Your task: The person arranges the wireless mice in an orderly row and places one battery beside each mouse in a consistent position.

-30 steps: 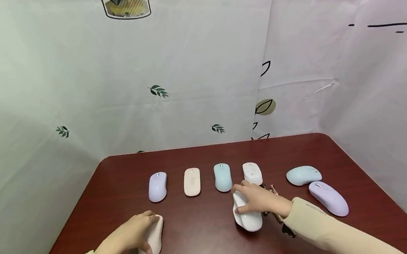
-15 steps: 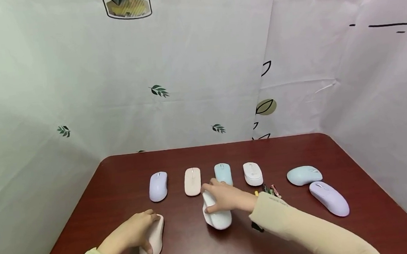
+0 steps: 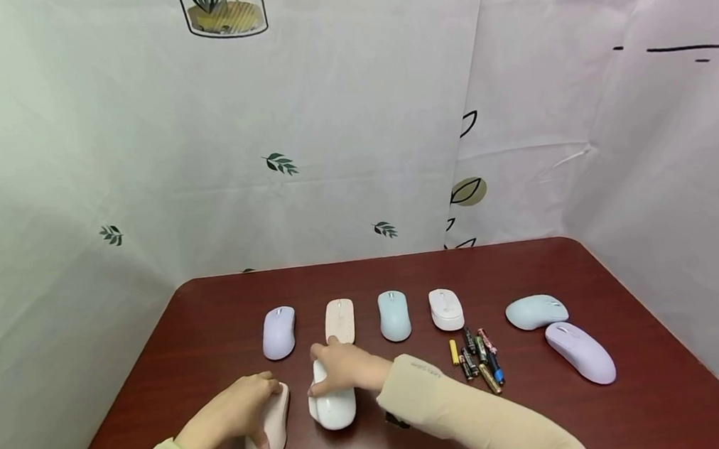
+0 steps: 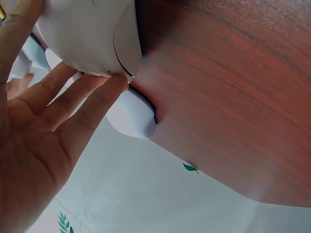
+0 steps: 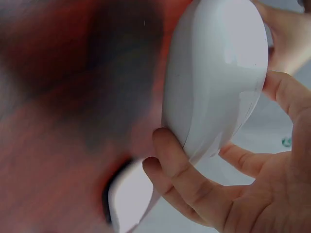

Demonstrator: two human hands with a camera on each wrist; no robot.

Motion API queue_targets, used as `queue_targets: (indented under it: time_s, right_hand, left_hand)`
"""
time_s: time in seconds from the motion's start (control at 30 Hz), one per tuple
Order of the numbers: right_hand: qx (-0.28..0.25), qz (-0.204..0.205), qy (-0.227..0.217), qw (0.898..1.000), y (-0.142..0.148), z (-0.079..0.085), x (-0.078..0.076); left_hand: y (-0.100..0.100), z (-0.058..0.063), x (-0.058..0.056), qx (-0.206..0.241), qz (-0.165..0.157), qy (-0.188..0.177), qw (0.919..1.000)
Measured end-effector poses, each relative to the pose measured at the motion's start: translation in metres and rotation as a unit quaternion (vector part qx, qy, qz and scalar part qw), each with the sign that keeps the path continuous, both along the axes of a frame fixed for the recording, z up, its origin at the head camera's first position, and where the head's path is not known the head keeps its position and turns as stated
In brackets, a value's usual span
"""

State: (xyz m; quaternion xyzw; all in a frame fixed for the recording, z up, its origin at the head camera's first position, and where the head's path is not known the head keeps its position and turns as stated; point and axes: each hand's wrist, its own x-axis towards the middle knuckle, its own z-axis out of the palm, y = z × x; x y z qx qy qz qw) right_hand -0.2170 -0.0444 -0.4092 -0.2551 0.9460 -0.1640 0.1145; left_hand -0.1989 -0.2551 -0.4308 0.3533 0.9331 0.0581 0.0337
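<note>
White mouse (image 3: pixel 336 412) is on or just over the surface (image 3: pixel 659 419), a bit nearer its left edge than its right edge, and well apart from its far edge. Can't tell if its bottom touches, b/c the shadow by it in the right wrist view is big and blurry. The right hand (image 3: pixel 345 368) grips it, w/ fingers at the far end and thumb on the side toward the left edge. The left hand (image 3: pixel 239 410) has thumb + fingers round a pale mouse (image 3: pixel 277 425), closer to the left edge.

White mouse is prob. light, hard and stiff, w/ a smooth, shiny top that may slip. Best to hold it by its 2 long sides, not the round top. A drop might crack it, but a squeeze should be OK. Pale mouse prob. feels much the same.

Hard to see: fingers cover the far end of the white mouse, and the near end of the cream mouse (image 3: pixel 340 317) is partly behind the right hand. The surface's near edge is cut off. Batteries (image 3: pixel 490 378) lie toward the right edge, w/ print too small to read. A white shape (image 5: pixel 130 196) low in the right wrist view is blurry; can't tell which mouse.
</note>
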Motion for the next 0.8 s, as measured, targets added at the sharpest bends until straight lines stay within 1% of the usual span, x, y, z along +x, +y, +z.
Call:
queue_targets:
  time_s: [0.1, 0.17, 0.3, 0.43, 0.67, 0.8]
  right_hand:
    - [0.019, 0.009, 0.006, 1.0, -0.009, -0.006, 0.003]
    - [0.033, 0.01, 0.009, 0.999, -0.013, -0.01, 0.006]
    - [0.059, -0.005, 0.007, 0.998, -0.017, -0.016, 0.009]
    - [0.082, -0.027, 0.009, 0.996, -0.016, -0.021, 0.009]
    - [0.098, -0.046, 0.011, 0.994, -0.016, -0.026, 0.009]
    - [0.105, -0.051, 0.016, 0.993, -0.017, -0.027, 0.01]
  left_hand:
    - [0.002, 0.0, -0.002, -0.009, -0.001, 0.003, 1.0]
    - [0.003, 0.001, -0.004, -0.013, 0.0, -0.002, 0.9999]
    - [0.005, 0.001, -0.005, -0.017, 0.006, -0.015, 0.9997]
    - [0.005, 0.001, -0.005, -0.016, 0.009, -0.02, 0.9996]
    - [0.004, 0.001, -0.003, -0.012, 0.018, -0.028, 0.9994]
    - [0.003, 0.0, -0.003, -0.009, 0.017, -0.025, 0.9995]
